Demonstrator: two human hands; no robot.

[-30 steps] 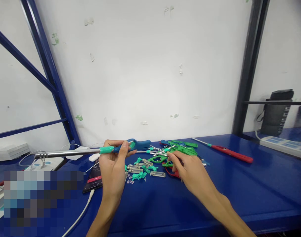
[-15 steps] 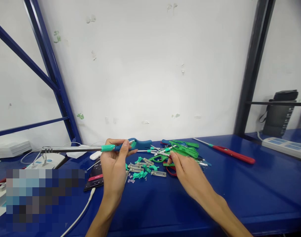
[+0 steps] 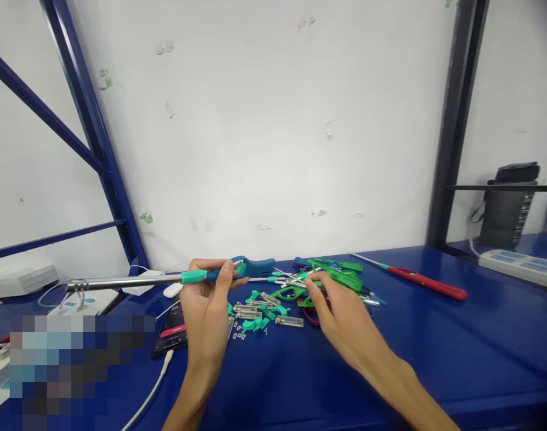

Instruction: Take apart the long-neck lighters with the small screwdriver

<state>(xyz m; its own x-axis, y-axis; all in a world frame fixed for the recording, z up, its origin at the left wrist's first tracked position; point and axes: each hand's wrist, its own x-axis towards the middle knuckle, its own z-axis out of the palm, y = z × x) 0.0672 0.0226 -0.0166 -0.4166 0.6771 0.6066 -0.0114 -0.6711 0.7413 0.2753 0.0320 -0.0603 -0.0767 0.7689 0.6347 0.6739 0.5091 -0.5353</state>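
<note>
My left hand is closed around a blue long-reach lighter, whose metal barrel points left past a teal collar. A teal piece shows at its handle by my thumb. My right hand reaches to the heap of parts, thumb and forefinger pinched together; whatever lies between them is hidden. Around those fingertips are green lighter casings and thin metal barrels. Between my hands lie several clear fuel tanks and teal triggers, along with tiny pale bits.
A red long-reach lighter lies on the blue table at right. A phone and a white cable are left of my left hand. White power strips stand at both sides, and a white wall rises behind.
The view has tilted slightly, so most things sit a little lower. My left hand keeps the blue lighter. My right hand stays at the heap, its fingers slightly shifted.
</note>
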